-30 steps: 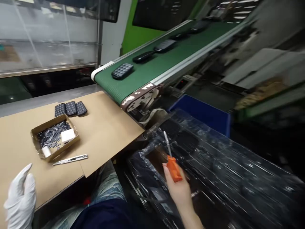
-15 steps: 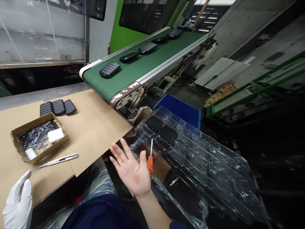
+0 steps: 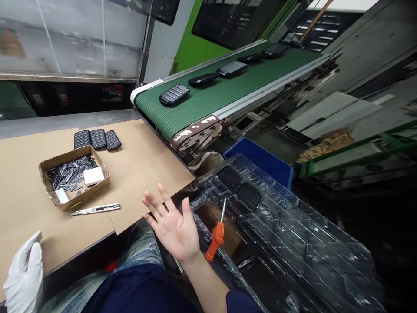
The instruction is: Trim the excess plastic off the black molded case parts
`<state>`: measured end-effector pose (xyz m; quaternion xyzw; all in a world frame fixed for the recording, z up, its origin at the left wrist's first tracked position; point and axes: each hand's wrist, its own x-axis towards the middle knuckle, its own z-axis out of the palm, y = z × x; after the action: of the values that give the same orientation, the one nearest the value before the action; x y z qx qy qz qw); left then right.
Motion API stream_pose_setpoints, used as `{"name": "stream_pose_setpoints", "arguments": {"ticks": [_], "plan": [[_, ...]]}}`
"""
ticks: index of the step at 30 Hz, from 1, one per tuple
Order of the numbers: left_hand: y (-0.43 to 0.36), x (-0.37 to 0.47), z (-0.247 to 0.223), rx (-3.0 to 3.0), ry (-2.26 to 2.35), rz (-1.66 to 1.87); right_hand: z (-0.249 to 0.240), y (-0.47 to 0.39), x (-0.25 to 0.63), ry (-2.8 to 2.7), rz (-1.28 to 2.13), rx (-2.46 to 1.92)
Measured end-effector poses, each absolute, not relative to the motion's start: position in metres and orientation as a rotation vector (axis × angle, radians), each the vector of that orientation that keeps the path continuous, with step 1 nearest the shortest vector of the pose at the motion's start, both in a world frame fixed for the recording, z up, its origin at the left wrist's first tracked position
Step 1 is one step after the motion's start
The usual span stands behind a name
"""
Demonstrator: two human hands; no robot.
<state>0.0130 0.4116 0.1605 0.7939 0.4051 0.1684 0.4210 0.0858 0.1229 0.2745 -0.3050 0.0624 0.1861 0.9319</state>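
Observation:
My right hand is bare, palm up with the fingers spread, and holds nothing. It hovers past the table's front edge, left of an orange-handled tool with a thin metal shaft, lying over the plastic-lined box. My left hand, in a white glove, is at the table's near left edge with its fingers stretched out and nothing visible in them. Closest in front of it lies a silver utility knife. Behind the knife sits a shallow cardboard box holding small dark strips and two white blocks.
Three ribbed black plastic parts lie at the table's back. A green conveyor belt carries several similar parts. Clear plastic trays fill the right side, with a blue bin behind them. Brown cardboard covers the table.
The view has turned left, so the table and conveyor appear further right. My right hand has shifted left relative to the orange-handled tool, exposing more of its handle. Both hands keep their pose.

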Motion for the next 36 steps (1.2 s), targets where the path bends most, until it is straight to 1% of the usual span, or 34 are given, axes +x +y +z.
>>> {"name": "stream_pose_setpoints", "arguments": {"ticks": [11,18,20,23,25,28,30,33,36], "plan": [[0.41,0.01,0.159,1.966,0.95,0.38,0.277,0.139,0.095,0.214,0.353,-0.714],[0.412,0.008,0.155,1.94,0.963,0.37,0.27,0.137,0.105,0.177,0.345,-0.87],[0.412,0.008,0.155,1.931,0.969,0.335,0.272,0.127,0.129,0.099,0.199,-1.048],[0.41,0.008,0.157,1.917,0.985,0.302,0.294,0.104,0.197,-0.061,-0.299,-1.48],[0.408,0.008,0.158,1.903,0.984,0.301,0.318,0.089,0.254,-0.082,-0.62,-1.938],[0.405,0.008,0.155,1.883,0.951,0.33,0.353,0.076,0.33,-0.104,-0.674,-2.09],[0.405,0.009,0.149,1.864,0.906,0.368,0.368,0.075,0.365,-0.134,-0.646,-2.114],[0.408,0.011,0.131,1.81,0.809,0.427,0.384,0.082,0.394,-0.209,-0.564,-2.12],[0.412,0.013,0.111,1.703,0.754,0.45,0.399,0.095,0.403,-0.312,-0.483,-2.085]]}}
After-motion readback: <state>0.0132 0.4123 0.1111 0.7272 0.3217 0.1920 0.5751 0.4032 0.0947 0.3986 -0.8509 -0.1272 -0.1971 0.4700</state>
